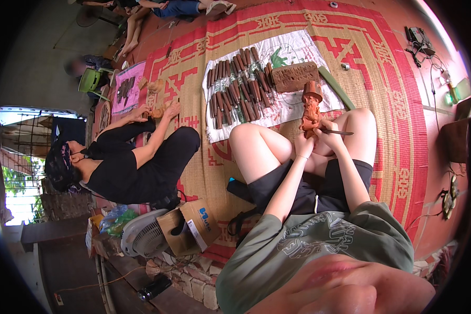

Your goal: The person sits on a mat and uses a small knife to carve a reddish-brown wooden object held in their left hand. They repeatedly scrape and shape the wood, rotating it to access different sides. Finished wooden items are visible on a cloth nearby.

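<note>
Head view: you sit on a red and tan woven mat (382, 78) with bare knees raised. Your left hand (304, 145) is closed around the base of a reddish-brown carved wooden figure (311, 110), held upright between your knees. Your right hand (327, 130), just beside the figure, grips a slim carving knife (339, 132) whose blade points away from it. Beyond the figure, rows of wooden-handled chisels (240, 89) lie on a white cloth (293, 49), next to a carved wooden block (294, 76).

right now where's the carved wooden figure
In the head view, upper centre-right: the carved wooden figure stands upright above the person's knees, gripped by the left hand, just below the carved wooden block.
</note>
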{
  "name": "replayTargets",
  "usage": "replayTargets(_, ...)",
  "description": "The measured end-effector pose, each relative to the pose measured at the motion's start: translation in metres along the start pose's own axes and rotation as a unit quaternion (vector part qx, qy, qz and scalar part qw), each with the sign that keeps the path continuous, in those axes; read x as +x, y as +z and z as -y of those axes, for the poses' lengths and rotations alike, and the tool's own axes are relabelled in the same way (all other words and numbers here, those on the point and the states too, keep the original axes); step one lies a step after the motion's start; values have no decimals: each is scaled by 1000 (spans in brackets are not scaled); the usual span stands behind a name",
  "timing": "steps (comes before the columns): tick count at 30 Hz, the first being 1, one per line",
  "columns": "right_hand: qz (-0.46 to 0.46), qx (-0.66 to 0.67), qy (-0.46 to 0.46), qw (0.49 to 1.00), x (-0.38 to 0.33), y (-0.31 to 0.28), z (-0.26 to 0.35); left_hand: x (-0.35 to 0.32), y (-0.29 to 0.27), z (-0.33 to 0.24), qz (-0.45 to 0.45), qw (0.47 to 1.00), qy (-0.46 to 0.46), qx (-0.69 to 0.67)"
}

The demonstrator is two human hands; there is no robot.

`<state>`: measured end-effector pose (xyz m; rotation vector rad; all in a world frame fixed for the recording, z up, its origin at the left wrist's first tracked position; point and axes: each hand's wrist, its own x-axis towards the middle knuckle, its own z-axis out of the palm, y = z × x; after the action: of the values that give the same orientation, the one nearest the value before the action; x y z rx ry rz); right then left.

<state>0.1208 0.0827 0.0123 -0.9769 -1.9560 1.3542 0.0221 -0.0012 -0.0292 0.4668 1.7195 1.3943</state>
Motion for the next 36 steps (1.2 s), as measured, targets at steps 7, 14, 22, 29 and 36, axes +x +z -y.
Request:
replayTargets(7,-7,41,-15,999,1,0,-7,0,1,-3,-6,1000,-3,24)
replayTargets(14,-17,42,-21,999,2,7,-8,1,-1,1,-5,999,-19,43)
replayTargets(22,5,97,8,995,-1,7,-11,5,-1,13,-17,999,23,40)
replayTargets(29,-27,2,0,1000,0,5,-10,-2,-1,-8,9,999,-11,47)
replayTargets(36,-17,80,12,997,-2,3,-14,-2,0,-7,7,1000,0,28)
